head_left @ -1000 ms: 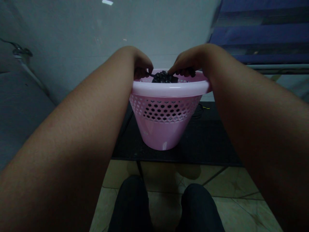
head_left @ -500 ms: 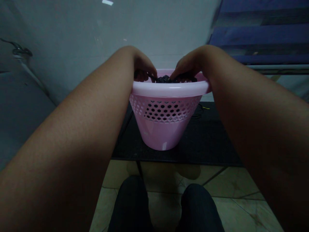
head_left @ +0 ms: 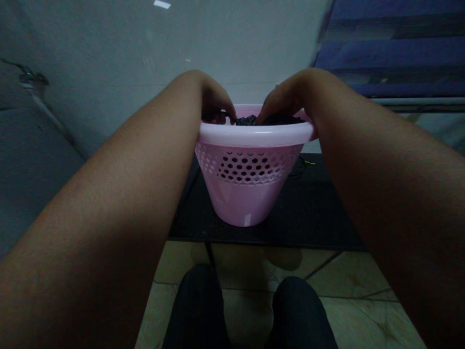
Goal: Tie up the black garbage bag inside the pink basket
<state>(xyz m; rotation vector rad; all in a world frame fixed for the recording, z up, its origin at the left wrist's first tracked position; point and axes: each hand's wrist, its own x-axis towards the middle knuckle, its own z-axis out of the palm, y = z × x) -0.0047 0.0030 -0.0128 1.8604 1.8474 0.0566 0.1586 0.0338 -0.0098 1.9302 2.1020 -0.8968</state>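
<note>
A pink plastic bin with a band of hexagonal holes stands upright before me. Crumpled black plastic, looking like a trash bag, shows inside its mouth. My left hand bends down over the left of the rim, fingers closed on the black plastic. On the right, my right hand reaches in the same way and pinches the plastic too. Both wrists are sharply bent. The front rim hides the lower fingers and most of the bag.
The bin rests on a black tabletop. A thin cable with a yellow end lies behind it. A pale wall rises at the back. Blue striped fabric is at upper right, a metal lever fitting at left. My knees are below the table edge.
Both hands stay at the bin's mouth with only slight finger movement. More black plastic is spread under my right hand, covering pink that showed there before.
</note>
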